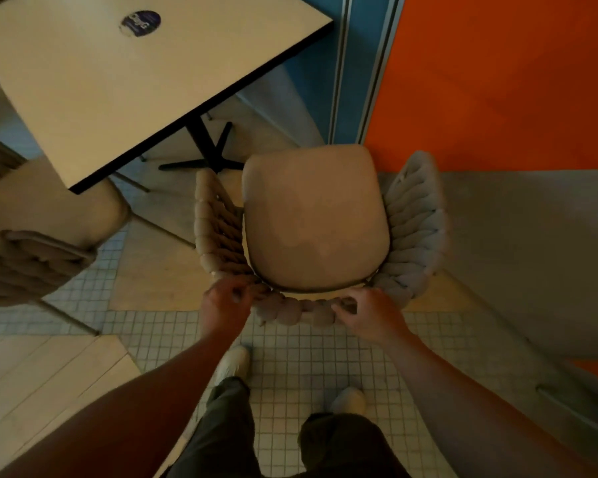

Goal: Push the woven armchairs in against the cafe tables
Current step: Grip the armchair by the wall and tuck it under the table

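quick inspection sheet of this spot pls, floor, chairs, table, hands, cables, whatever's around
surface: tiled floor, small square tiles with plain beige patches
job's things: armchair stands clear of the table, its seat not under the top; second armchair at the table's near corner
clutter: round sticker on the table top, nothing else seen
grippers: left hand and right hand both grip the armchair's woven back
cables: nothing seen
surroundings: orange wall, blue panel
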Tool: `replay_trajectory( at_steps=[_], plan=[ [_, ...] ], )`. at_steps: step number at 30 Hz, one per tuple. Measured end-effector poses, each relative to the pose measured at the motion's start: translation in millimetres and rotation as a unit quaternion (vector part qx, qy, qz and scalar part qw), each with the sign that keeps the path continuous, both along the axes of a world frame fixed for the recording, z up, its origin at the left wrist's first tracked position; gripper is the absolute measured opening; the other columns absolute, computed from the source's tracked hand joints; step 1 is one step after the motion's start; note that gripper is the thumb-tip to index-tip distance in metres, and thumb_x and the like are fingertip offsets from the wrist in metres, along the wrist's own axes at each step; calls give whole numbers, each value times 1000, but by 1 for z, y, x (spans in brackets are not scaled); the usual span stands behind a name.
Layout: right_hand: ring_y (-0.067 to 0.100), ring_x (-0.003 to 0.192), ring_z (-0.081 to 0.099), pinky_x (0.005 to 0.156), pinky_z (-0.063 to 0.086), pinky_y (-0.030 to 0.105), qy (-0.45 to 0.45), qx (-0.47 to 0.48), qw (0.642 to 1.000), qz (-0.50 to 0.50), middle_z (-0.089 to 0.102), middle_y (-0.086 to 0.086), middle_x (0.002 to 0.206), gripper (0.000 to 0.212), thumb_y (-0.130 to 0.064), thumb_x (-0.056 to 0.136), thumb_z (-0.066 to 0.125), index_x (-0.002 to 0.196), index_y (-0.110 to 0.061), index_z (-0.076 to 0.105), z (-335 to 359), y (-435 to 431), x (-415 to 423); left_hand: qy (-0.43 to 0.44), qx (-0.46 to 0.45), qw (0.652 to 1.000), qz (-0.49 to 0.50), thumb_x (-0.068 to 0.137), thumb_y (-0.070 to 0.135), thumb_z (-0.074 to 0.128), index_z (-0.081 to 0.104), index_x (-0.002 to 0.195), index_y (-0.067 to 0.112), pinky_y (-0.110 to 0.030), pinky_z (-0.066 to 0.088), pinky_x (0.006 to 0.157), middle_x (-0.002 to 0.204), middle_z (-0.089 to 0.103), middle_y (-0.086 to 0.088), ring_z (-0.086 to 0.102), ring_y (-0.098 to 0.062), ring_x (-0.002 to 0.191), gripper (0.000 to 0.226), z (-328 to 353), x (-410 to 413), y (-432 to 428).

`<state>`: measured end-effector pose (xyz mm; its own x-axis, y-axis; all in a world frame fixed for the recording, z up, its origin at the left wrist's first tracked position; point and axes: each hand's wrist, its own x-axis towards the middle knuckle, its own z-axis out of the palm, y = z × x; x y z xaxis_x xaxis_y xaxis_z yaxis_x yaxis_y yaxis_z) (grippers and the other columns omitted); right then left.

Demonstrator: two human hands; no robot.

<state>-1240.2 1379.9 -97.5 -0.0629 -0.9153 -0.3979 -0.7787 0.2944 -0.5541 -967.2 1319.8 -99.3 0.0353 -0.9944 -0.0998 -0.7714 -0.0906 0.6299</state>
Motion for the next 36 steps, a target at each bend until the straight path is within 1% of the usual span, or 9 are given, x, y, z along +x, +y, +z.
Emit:
replay_trajectory(
  at_steps=[2,5,8,11,14,21,27,32,36],
  plan=[
    [13,71,66,64,56,34,-41,-42,993,-107,71,-3,73,27,-41,88,65,80,-17,72,10,8,3,13,10,996,90,83,21,76,73,88,17,-27,48,68,87,67,2,64,-17,80,8,7,-9,16],
    [9,54,55,50,40,20,-54,-30,960,-273,57,-6,57,38,-36,90,67,60,-15,58,17,17,5,54,139,959,239,80,28,79,66,102,14,-32,52,77,98,69,-3,64,-20,90,29,0,-19,18],
    [21,63,67,52,48,23,-82,74,907,-406,67,5,67,49,-54,84,67,76,-6,66,10,24,1,202,247,883,345,80,25,81,58,114,8,-45,62,77,103,66,-14,68,-28,87,45,-1,-31,16],
    [25,71,73,51,60,32,-224,178,806,-518,71,15,84,50,-46,80,78,103,-4,63,0,29,2,306,294,826,371,85,18,77,58,113,5,-39,61,65,94,65,-14,70,-33,89,37,-2,-41,15],
    [31,80,72,59,63,43,-312,211,756,-535,69,20,98,56,-40,81,80,118,-4,58,-6,23,6,323,317,804,387,84,17,78,50,115,9,-38,61,60,100,61,-13,70,-33,92,43,-8,-42,11],
    [36,110,63,81,58,53,-384,193,678,-596,62,17,121,28,-22,90,73,110,-8,59,-6,-5,22,339,371,785,363,85,21,78,53,123,10,-53,62,74,114,59,-11,69,-39,98,47,-17,-34,-6],
    [40,113,59,81,58,59,-396,155,613,-666,59,20,123,31,-17,85,77,109,-10,58,-16,-10,36,373,417,755,342,89,35,72,58,126,16,-56,61,65,124,60,-14,68,-40,94,44,-20,-18,-27],
    [40,119,55,91,54,59,-426,168,588,-666,54,15,114,28,-16,89,73,105,-11,51,-17,-13,39,389,437,740,331,91,37,70,59,124,17,-54,60,63,123,63,-16,69,-39,94,40,-24,-16,-31],
    [42,120,55,80,56,57,-399,169,603,-670,55,21,131,30,-12,88,73,111,-11,53,-15,-14,35,372,432,756,322,95,30,59,65,115,12,-50,60,58,117,67,-18,70,-39,94,28,-24,-20,-32]
  ],
)
